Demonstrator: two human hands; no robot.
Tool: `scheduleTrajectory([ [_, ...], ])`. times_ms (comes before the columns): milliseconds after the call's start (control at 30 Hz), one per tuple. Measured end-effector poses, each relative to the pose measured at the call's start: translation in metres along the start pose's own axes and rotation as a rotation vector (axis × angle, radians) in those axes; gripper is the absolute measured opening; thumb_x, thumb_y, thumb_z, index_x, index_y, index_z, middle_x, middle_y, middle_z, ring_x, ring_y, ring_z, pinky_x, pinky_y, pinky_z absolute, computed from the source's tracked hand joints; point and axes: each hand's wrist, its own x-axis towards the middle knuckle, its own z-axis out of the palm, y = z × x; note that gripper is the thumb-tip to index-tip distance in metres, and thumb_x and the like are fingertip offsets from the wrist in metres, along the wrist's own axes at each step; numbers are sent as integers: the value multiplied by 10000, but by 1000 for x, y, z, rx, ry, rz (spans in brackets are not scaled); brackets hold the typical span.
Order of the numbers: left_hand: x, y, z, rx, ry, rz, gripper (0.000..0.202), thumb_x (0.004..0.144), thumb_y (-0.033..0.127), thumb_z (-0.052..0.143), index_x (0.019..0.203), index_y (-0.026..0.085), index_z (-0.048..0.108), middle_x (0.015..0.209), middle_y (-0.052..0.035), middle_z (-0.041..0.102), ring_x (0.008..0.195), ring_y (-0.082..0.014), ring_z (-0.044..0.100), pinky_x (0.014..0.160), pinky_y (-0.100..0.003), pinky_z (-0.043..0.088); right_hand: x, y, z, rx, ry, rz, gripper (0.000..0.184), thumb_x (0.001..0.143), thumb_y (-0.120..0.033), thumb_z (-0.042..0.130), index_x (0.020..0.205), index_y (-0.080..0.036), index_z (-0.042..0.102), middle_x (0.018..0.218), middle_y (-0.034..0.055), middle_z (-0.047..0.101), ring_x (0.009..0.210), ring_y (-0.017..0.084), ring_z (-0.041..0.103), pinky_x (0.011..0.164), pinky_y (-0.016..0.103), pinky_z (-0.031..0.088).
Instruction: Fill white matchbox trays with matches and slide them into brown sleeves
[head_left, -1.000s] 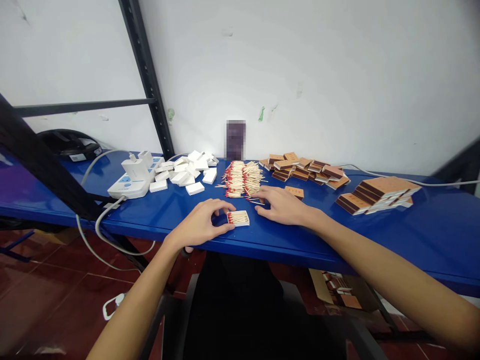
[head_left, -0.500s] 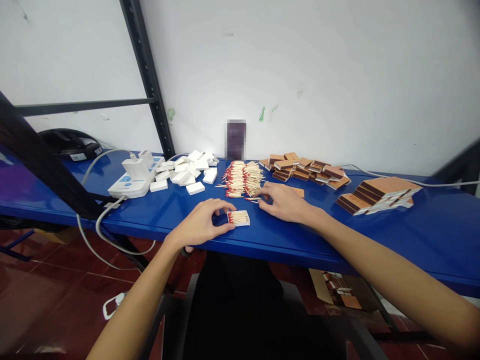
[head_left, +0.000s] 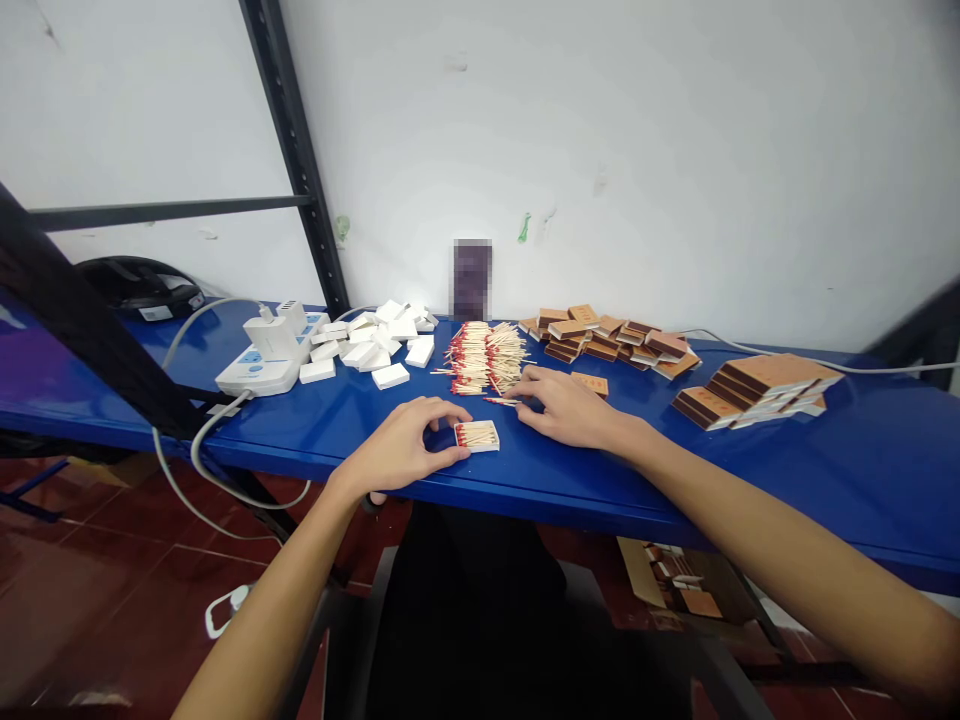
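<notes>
A white matchbox tray (head_left: 487,443), filled with red-tipped matches, lies near the front edge of the blue shelf. My left hand (head_left: 409,440) grips its left end between thumb and fingers. Behind it is a heap of loose matches (head_left: 487,355), heads mostly to the left. At the heap's front right, my right hand (head_left: 566,405) has thumb and fingers closed around a few matches (head_left: 504,402) whose red tips point left. Its fingertips partly hide how many matches are between them.
White empty-looking trays (head_left: 382,340) are piled at the back left, beside a power strip (head_left: 262,370) with cables. Brown matchbox sleeves (head_left: 607,335) lie heaped at the back right. Stacked matchboxes (head_left: 757,390) stand farther right. A dark shelf post (head_left: 97,310) rises on the left.
My right hand has shifted very slightly, drawing a few matches a little to the left and nearer me. My left hand and the tray have not moved.
</notes>
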Motion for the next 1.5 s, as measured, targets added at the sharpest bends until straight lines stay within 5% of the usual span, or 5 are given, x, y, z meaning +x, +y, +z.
scheduleTrajectory([
  [1167, 1, 2, -1, -2, -10, -13, 316, 860, 396, 665, 1144, 256, 651, 1057, -24, 672, 897, -189, 593, 824, -335, 469, -1, 0, -11, -80, 7, 10, 355, 921, -372, 486, 1150, -233, 719, 937, 75, 635, 810, 203, 583, 653, 303, 355],
  [1500, 0, 2, -1, -3, -11, -21, 321, 859, 396, 670, 1146, 255, 643, 1068, -21, 667, 908, -190, 590, 834, -333, 463, -2, 0, -8, 11, 27, -18, 269, 901, -368, 524, 973, -219, 736, 890, 53, 630, 759, 183, 578, 649, 294, 374],
])
